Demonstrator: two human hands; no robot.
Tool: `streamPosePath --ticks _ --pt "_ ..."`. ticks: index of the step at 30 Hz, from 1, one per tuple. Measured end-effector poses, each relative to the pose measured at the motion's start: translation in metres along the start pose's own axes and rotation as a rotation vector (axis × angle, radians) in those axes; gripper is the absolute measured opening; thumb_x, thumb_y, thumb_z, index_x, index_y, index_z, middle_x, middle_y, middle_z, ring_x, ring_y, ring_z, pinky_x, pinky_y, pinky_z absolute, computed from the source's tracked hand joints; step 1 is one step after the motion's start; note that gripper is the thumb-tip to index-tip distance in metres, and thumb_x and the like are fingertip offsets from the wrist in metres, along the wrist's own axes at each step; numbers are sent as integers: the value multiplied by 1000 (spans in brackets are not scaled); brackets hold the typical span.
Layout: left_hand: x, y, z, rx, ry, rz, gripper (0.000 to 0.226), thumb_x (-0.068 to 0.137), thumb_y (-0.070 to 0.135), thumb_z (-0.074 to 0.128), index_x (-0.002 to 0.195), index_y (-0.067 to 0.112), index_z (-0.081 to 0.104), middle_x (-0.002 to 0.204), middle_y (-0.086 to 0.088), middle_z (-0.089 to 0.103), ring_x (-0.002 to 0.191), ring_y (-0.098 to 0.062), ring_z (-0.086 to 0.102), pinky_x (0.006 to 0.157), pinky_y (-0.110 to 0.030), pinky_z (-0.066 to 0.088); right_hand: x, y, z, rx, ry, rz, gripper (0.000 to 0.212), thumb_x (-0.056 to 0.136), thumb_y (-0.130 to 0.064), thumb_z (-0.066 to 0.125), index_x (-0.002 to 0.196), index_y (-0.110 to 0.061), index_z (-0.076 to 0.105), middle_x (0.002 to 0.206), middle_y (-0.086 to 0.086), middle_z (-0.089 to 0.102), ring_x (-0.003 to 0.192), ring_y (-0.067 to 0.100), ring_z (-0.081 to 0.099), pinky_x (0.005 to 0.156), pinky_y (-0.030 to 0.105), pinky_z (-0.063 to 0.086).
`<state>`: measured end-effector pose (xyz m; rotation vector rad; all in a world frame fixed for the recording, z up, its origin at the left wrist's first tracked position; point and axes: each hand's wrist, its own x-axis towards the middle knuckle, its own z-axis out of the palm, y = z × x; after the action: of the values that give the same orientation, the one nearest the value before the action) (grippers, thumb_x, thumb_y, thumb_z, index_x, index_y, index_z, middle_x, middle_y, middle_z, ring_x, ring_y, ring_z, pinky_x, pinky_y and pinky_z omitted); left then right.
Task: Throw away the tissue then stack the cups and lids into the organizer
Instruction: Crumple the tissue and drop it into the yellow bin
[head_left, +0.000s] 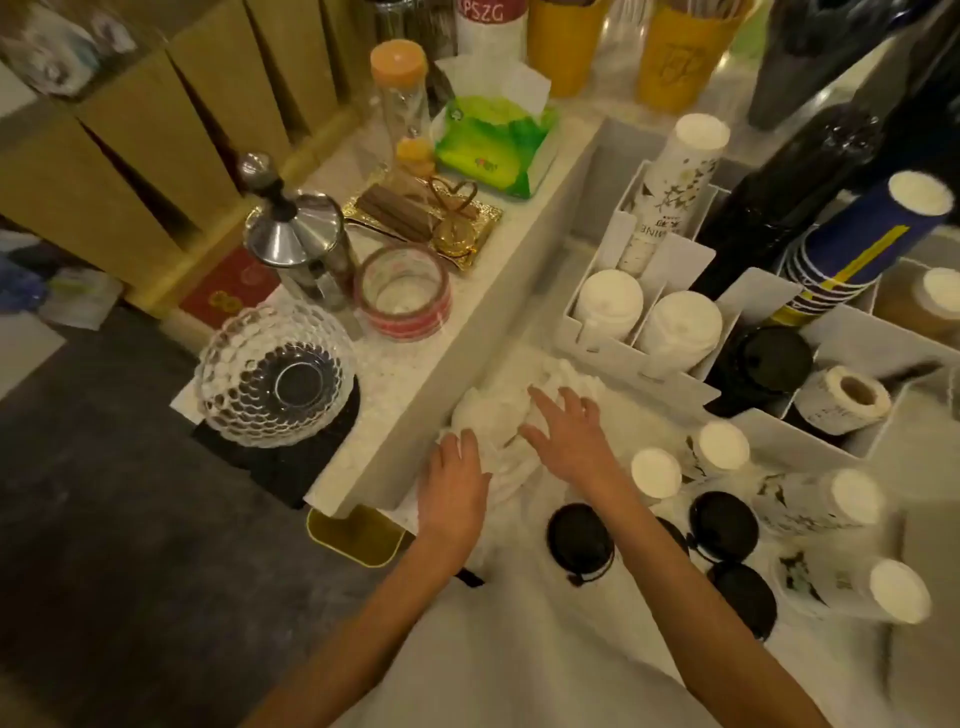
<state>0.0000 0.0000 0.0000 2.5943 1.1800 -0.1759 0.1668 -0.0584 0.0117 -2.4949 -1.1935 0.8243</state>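
Note:
Crumpled white tissue (493, 415) lies on the white counter in front of me. My left hand (454, 480) rests on its near left edge, fingers curled over it. My right hand (566, 431) lies flat on its right side with fingers spread. Loose white paper cups (818, 499) with dark floral print lie to the right, along with black lids (579, 540). The white organizer (670, 260) stands behind, holding stacked white cups, a blue cup stack (857, 244) and black lids (769, 358).
A raised ledge on the left carries a glass bowl (272, 374), a tape roll (402, 291), a steel plunger pot (298, 241) and a green tissue pack (493, 145). A yellow bin (356, 535) sits below the counter's left edge. A label roll (844, 397) lies in the organizer.

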Motion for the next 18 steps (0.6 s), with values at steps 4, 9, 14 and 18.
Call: streamPosePath --ticks 4,9,14,18 --pt "22 -4 11 18 -101 0 85 97 49 49 155 18 -4 159 -16 16 139 -29 33 112 -38 36 50 3 -7 -38 -222 207 79 89 -64 47 150 -44 1 161 12 -15 144 46 -11 115 58 6" --pt "54 0 34 -72 -243 -7 96 92 49 58 154 19 -9 162 -16 5 146 -31 18 119 -41 27 71 6 18 -28 -365 105 80 89 -62 48 150 -44 0 161 16 -7 148 37 -5 118 54 4" --pt "69 -3 47 -224 -223 -20 99 83 51 68 154 20 7 155 -12 20 144 -27 21 120 -37 21 59 -8 45 152 -383 73 60 94 -57 42 149 -42 23 158 14 17 143 36 19 117 47 17" --pt "66 -14 47 -254 -179 24 84 91 45 60 153 15 12 157 -11 24 143 -24 25 120 -35 21 45 -19 51 554 -343 90 48 97 -43 48 137 -17 49 141 9 51 127 25 50 105 34 38"
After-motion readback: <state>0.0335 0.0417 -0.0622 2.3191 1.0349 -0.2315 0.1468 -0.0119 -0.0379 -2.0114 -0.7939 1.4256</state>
